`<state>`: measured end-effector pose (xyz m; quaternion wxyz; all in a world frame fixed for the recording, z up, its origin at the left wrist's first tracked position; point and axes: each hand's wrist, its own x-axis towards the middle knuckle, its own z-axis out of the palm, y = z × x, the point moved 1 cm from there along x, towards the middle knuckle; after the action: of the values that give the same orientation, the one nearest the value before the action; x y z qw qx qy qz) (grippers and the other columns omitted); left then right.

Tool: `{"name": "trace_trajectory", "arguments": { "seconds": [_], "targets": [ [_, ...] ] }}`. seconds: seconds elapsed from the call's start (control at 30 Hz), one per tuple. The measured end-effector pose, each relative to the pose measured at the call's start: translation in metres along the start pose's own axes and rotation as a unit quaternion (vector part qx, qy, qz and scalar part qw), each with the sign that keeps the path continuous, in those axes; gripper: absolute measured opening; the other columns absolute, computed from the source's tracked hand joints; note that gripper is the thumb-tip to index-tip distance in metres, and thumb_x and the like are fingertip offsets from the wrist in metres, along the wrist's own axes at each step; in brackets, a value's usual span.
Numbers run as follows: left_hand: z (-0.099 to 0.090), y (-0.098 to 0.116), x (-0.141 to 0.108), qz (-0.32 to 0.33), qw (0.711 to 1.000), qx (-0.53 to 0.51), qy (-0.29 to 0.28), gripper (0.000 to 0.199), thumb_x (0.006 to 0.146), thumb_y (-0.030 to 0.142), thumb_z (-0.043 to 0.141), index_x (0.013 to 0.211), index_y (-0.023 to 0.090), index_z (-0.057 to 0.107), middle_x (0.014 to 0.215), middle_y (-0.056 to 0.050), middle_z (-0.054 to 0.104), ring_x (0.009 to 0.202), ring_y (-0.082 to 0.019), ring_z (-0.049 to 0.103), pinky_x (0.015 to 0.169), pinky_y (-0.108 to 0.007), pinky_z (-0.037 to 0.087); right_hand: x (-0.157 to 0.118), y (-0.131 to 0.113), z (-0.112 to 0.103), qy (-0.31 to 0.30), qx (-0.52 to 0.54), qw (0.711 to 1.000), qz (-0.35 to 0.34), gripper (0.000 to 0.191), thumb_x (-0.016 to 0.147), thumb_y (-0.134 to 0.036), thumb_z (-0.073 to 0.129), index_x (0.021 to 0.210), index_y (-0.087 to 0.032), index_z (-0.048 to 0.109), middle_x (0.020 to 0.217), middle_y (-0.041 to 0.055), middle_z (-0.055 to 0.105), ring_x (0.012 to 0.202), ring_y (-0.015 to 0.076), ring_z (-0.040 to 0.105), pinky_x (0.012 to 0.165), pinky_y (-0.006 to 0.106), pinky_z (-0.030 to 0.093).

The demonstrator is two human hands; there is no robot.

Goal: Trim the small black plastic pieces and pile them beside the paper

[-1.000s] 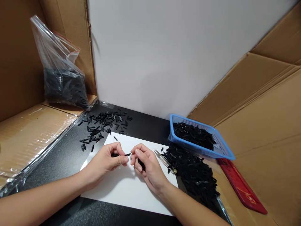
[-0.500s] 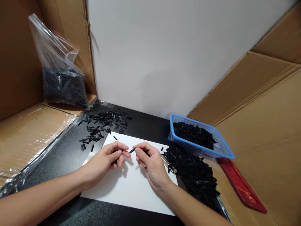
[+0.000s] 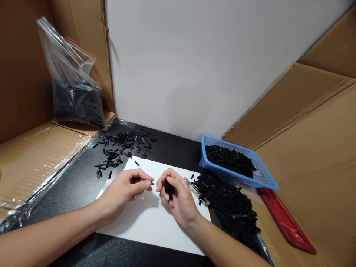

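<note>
My left hand (image 3: 126, 191) is closed in a pinch above the white sheet (image 3: 155, 226). A small black stick-like piece (image 3: 152, 183) pokes out at its thumb and fingertip. Just to the right, my right hand (image 3: 182, 198) curls around several black pieces (image 3: 169, 190), which show dark in its palm. A narrow gap separates the two hands. On the sheet's far left lies one loose black piece (image 3: 137, 163). Beside my right hand rests a pointed metal tool (image 3: 198, 193), partly against the dark pile.
A heap of black pieces (image 3: 228, 204) spreads at the right, below a blue basket (image 3: 264, 172) holding more. Scattered black pieces (image 3: 125, 142) lie far left. A clear bag (image 3: 75, 100) stands on cardboard. A red flat object (image 3: 289, 222) lies right.
The black piece between my hands has passed from the right fingertips into the left hand's pinch. My right fingers have curled in, and the pieces in that palm show more.
</note>
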<state>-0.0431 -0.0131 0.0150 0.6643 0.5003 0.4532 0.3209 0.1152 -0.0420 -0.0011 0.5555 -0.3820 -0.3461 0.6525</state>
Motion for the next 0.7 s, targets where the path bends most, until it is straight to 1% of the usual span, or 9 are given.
{"name": "trace_trajectory", "arguments": {
  "seconds": [0.07, 0.13, 0.23, 0.3, 0.33, 0.4, 0.47, 0.57, 0.7],
  "targets": [
    [-0.001, -0.001, 0.000, 0.004, 1.000, -0.006, 0.024, 0.022, 0.067, 0.034, 0.077, 0.074, 0.017, 0.064, 0.059, 0.005, 0.056, 0.051, -0.008, 0.034, 0.050, -0.022, 0.022, -0.001, 0.003, 0.003, -0.009, 0.005, 1.000, 0.026, 0.025, 0.080, -0.040, 0.062, 0.072, -0.019, 0.052, 0.062, -0.0009, 0.059, 0.042, 0.0057, 0.031, 0.037, 0.018, 0.014],
    [-0.001, -0.002, 0.000, 0.029, 0.999, -0.016, 0.034, 0.023, 0.064, 0.031, 0.079, 0.067, 0.018, 0.060, 0.061, 0.005, 0.057, 0.055, -0.009, 0.039, 0.053, -0.022, 0.026, -0.002, 0.006, 0.007, -0.006, 0.001, 0.999, 0.047, 0.027, 0.076, -0.042, 0.069, 0.076, -0.018, 0.056, 0.059, -0.0036, 0.056, 0.040, 0.0042, 0.028, 0.038, 0.018, 0.014],
    [-0.001, -0.003, 0.001, 0.075, 0.997, -0.015, 0.028, 0.029, 0.060, 0.027, 0.081, 0.059, 0.018, 0.053, 0.061, 0.004, 0.057, 0.062, -0.012, 0.045, 0.060, -0.023, 0.032, -0.004, 0.008, 0.011, 0.003, -0.007, 0.998, 0.055, 0.030, 0.069, -0.040, 0.077, 0.081, -0.018, 0.061, 0.054, -0.0065, 0.050, 0.040, 0.0033, 0.026, 0.039, 0.018, 0.014],
    [0.000, -0.003, 0.001, 0.085, 0.996, -0.004, 0.024, 0.032, 0.059, 0.028, 0.082, 0.058, 0.018, 0.052, 0.060, 0.004, 0.055, 0.062, -0.011, 0.044, 0.060, -0.023, 0.032, -0.004, 0.008, 0.011, 0.016, -0.011, 0.999, 0.050, 0.028, 0.067, -0.038, 0.079, 0.076, -0.017, 0.063, 0.052, -0.0071, 0.046, 0.041, 0.0036, 0.027, 0.039, 0.019, 0.014],
    [0.001, -0.003, 0.001, 0.078, 0.997, -0.003, 0.022, 0.032, 0.059, 0.028, 0.082, 0.059, 0.018, 0.052, 0.059, 0.005, 0.054, 0.060, -0.011, 0.042, 0.058, -0.023, 0.030, -0.004, 0.008, 0.011, 0.024, -0.011, 0.999, 0.046, 0.028, 0.067, -0.038, 0.079, 0.073, -0.016, 0.062, 0.051, -0.0073, 0.044, 0.042, 0.0039, 0.027, 0.039, 0.019, 0.013],
    [0.002, 0.000, 0.000, 0.042, 0.999, -0.017, 0.006, 0.030, 0.061, 0.031, 0.081, 0.067, 0.018, 0.056, 0.060, 0.006, 0.052, 0.057, -0.009, 0.038, 0.053, -0.022, 0.026, -0.003, 0.007, 0.009, 0.037, -0.007, 0.999, 0.035, 0.029, 0.067, -0.038, 0.079, 0.067, -0.016, 0.061, 0.049, -0.0080, 0.040, 0.042, 0.0041, 0.024, 0.039, 0.020, 0.012],
    [0.004, 0.004, -0.002, -0.013, 0.999, -0.046, -0.013, 0.026, 0.069, 0.034, 0.075, 0.082, 0.019, 0.059, 0.066, 0.005, 0.056, 0.056, -0.008, 0.036, 0.051, -0.021, 0.022, -0.001, 0.005, 0.005, 0.044, 0.002, 0.999, 0.026, 0.030, 0.067, -0.039, 0.079, 0.067, -0.016, 0.060, 0.049, -0.0089, 0.036, 0.042, 0.0039, 0.020, 0.040, 0.021, 0.010],
    [0.005, 0.009, -0.004, -0.069, 0.993, -0.089, -0.022, 0.022, 0.082, 0.031, 0.062, 0.100, 0.019, 0.059, 0.077, 0.001, 0.064, 0.057, -0.008, 0.038, 0.052, -0.020, 0.025, 0.001, 0.003, 0.000, 0.052, 0.012, 0.998, 0.019, 0.031, 0.068, -0.040, 0.079, 0.070, -0.015, 0.061, 0.050, -0.0100, 0.033, 0.042, 0.0036, 0.015, 0.040, 0.022, 0.008],
    [0.004, 0.008, -0.006, -0.088, 0.990, -0.108, -0.026, 0.025, 0.087, 0.026, 0.056, 0.110, 0.016, 0.056, 0.088, -0.005, 0.070, 0.058, -0.007, 0.041, 0.059, -0.020, 0.032, 0.002, 0.001, -0.003, 0.060, 0.017, 0.998, 0.011, 0.032, 0.066, -0.041, 0.080, 0.069, -0.015, 0.062, 0.050, -0.0095, 0.034, 0.043, 0.0038, 0.015, 0.041, 0.023, 0.008]
  ]
}}
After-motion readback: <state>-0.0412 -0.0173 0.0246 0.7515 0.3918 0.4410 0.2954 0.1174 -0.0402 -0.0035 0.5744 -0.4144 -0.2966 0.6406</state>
